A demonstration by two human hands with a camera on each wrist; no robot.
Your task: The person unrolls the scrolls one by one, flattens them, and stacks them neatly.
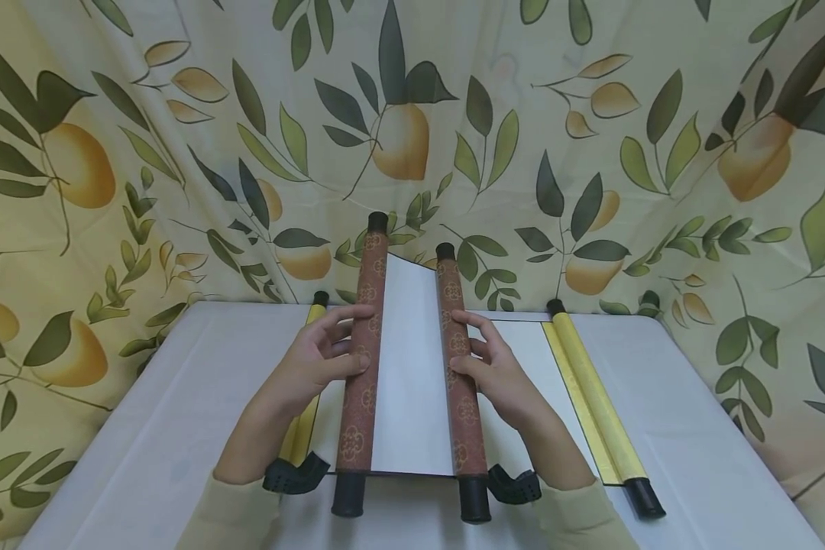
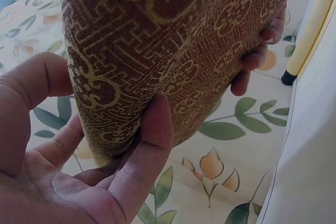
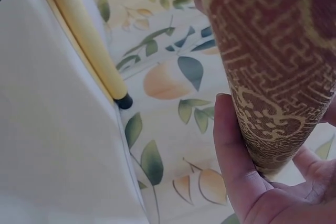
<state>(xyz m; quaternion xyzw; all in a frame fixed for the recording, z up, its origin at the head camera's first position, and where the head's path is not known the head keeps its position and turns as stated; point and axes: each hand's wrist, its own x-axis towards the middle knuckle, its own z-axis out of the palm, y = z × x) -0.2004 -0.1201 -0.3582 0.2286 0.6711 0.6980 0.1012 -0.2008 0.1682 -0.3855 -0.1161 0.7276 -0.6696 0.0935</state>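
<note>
A partly unrolled scroll with red-brown patterned rolls point(image 1: 366, 344) and black end knobs is held up over the table, white paper point(image 1: 412, 367) stretching between its two rolls. My left hand point(image 1: 319, 359) grips the left roll, thumb on the near face. Around the right roll point(image 1: 462, 367) curl the fingers of my right hand point(image 1: 498, 374). In the left wrist view, gold-patterned brocade point(image 2: 152, 40) lies between thumb and fingers; the right wrist view shows similar brocade point(image 3: 273, 77) in the right hand. Beneath lies a second scroll with yellow rolls point(image 1: 594, 389), partly hidden by the hands and upper scroll.
The table point(image 1: 137, 412) has a white cover. Behind it hangs a curtain point(image 1: 481, 46) printed with fruit and leaves. The second scroll's left yellow roll point(image 1: 304, 435) shows beside my left forearm. Black wrist mounts point(image 1: 296, 473) sit near both sleeves.
</note>
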